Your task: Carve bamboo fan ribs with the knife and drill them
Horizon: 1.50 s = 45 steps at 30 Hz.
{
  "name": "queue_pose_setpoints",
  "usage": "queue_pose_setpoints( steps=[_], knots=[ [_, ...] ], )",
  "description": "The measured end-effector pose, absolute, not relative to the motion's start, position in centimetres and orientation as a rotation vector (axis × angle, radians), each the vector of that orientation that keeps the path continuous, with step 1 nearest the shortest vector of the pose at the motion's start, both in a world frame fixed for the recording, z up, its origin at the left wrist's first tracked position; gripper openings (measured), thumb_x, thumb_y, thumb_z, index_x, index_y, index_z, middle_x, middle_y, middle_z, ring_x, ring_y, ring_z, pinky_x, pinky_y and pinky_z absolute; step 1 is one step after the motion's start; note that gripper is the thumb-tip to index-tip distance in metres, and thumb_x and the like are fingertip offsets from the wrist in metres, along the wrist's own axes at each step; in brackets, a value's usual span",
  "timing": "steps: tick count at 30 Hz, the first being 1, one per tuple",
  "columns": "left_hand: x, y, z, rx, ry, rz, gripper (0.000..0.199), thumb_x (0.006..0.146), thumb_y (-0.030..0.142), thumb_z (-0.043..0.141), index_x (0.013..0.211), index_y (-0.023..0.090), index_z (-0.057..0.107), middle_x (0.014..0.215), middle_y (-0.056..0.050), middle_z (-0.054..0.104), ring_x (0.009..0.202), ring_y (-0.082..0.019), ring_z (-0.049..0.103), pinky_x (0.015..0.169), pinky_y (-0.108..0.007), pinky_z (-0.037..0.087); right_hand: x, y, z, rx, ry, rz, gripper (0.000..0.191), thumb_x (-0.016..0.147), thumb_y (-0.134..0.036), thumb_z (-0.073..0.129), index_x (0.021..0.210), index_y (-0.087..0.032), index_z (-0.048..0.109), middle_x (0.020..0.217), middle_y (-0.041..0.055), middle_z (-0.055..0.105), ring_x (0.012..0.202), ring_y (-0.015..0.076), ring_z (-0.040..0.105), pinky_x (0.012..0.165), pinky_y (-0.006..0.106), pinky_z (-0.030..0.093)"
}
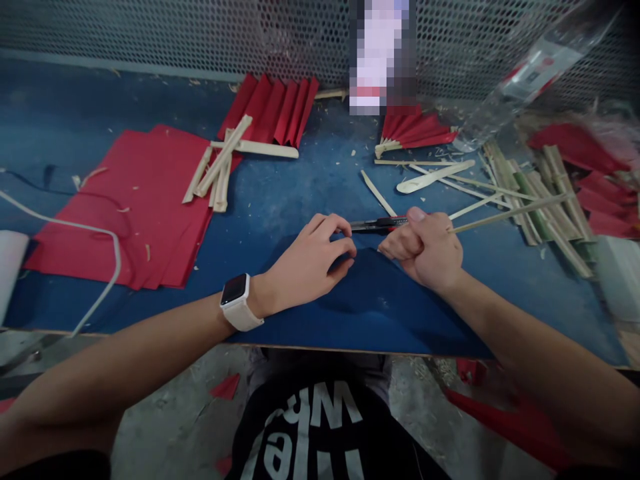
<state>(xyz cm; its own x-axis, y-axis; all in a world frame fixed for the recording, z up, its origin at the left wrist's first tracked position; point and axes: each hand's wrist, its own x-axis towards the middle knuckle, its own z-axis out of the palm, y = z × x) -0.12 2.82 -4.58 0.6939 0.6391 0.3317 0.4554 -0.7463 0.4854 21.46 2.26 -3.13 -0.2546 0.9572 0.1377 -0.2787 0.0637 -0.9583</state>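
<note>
My right hand is closed in a fist round a thin bamboo stick, whose long end sticks out to the upper right. Just beyond its knuckles is a utility knife with a dark handle; whether the fist touches it is hard to tell. My left hand hovers low over the blue table, fingers bent and apart, its fingertips by the knife's left end. Behind the knife are a pale bamboo strip and a flat, spoon-shaped bamboo piece lying across thin sticks.
Red paper sheets are stacked left, with bamboo pieces on their edge. Pleated red paper and a small red fan lie at the back. A plastic bottle and bamboo strips are right, a white cable left.
</note>
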Motion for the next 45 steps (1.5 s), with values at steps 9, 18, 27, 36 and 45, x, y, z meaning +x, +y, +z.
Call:
queue_pose_setpoints(
  steps=[9,18,27,36,45],
  knots=[
    [-0.01,2.73,-4.53,2.552,0.858,0.684,0.012,0.102,0.017,0.06,0.1,0.016,0.071,0.125,-0.014,0.062,0.12,-0.03,0.057,0.104,-0.052,0.054,21.34,2.32,-3.31,-0.768,-1.219,1.431,0.078,0.098,-0.053,0.068,0.045,-0.022,0.02,0.041,-0.0062,0.01,0.038,0.007,0.01,0.045,0.033,0.01],
    [-0.06,2.71,-4.51,2.551,0.864,0.644,0.012,0.102,0.018,0.06,0.099,0.017,0.072,0.125,-0.014,0.062,0.119,-0.029,0.057,0.105,-0.05,0.053,21.24,2.13,-3.17,-0.88,-1.173,1.424,0.081,0.093,-0.059,0.07,0.044,-0.023,0.018,0.041,-0.0061,0.008,0.038,0.007,0.011,0.045,0.033,0.011],
    [-0.03,2.68,-4.68,2.548,0.866,0.644,0.01,0.102,0.017,0.061,0.099,0.015,0.071,0.124,-0.014,0.063,0.118,-0.03,0.057,0.106,-0.051,0.053,21.46,2.12,-3.81,-0.847,-1.167,1.406,0.077,0.098,-0.058,0.066,0.046,-0.023,0.021,0.042,-0.0066,0.011,0.037,0.0074,0.012,0.045,0.032,0.013],
    [-0.04,2.67,-4.67,2.527,0.868,0.647,0.01,0.102,0.017,0.061,0.1,0.017,0.07,0.124,-0.013,0.062,0.119,-0.029,0.057,0.105,-0.05,0.053,20.95,2.11,-3.09,-0.887,-1.126,1.409,0.077,0.092,-0.056,0.073,0.043,-0.023,0.023,0.041,-0.0069,0.012,0.037,0.0062,0.012,0.044,0.031,0.011],
    [0.0,2.66,-4.54,2.532,0.863,0.625,0.009,0.102,0.017,0.061,0.1,0.015,0.069,0.124,-0.014,0.062,0.119,-0.03,0.057,0.106,-0.051,0.053,21.09,2.25,-3.12,-0.948,-1.121,1.457,0.078,0.091,-0.062,0.072,0.047,-0.022,0.022,0.041,-0.0069,0.015,0.036,0.006,0.015,0.04,0.03,0.014]
  ],
)
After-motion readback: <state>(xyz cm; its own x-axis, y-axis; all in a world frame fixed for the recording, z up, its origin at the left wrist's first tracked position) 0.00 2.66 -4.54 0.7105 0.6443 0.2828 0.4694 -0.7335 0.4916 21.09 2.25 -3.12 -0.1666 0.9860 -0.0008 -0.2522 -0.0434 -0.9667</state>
